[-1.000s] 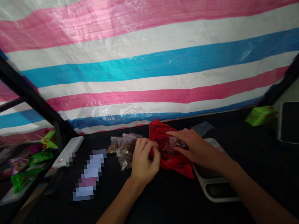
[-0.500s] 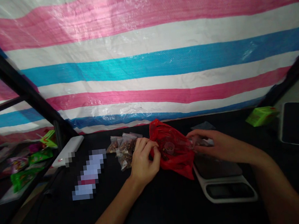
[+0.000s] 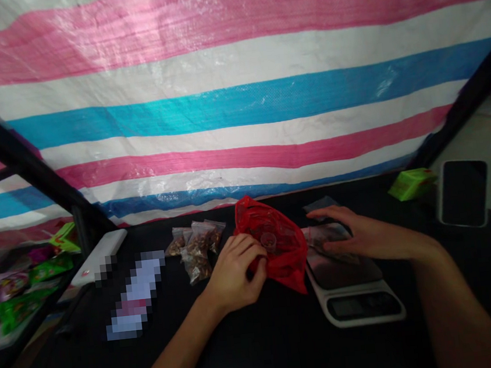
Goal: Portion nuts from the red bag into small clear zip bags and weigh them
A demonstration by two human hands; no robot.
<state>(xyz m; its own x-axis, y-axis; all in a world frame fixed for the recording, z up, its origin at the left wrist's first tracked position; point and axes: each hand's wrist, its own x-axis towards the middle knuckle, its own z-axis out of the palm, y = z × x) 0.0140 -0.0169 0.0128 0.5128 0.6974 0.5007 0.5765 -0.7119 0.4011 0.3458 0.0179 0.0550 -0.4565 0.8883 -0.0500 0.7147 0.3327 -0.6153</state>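
My left hand (image 3: 239,269) is closed at the near left edge of a red plastic bag (image 3: 291,261), its curled fingers on the rim. Inside the opened bag sits a small clear cup (image 3: 268,242). My right hand (image 3: 356,234) hovers over a kitchen scale (image 3: 366,309), thumb and fingers apart. Below those fingers a small clear zip bag (image 3: 330,233) with dark contents lies on the scale's plate, partly hidden by the hand. Several filled zip bags (image 3: 197,253) of brown bits are piled left of the red bag.
A flat clear bag (image 3: 320,206) lies behind the scale. A green box (image 3: 412,184) and an upright dark-screened device (image 3: 463,193) stand at right. At left are a white power strip (image 3: 99,257), a blurred-out phone-like item (image 3: 136,295) and green packets (image 3: 25,306). Striped sheeting hangs behind.
The small zip bag has gone from my right fingers down onto the scale's plate, and those fingers have spread. My left hand stays at the red bag. The view has turned slightly right.
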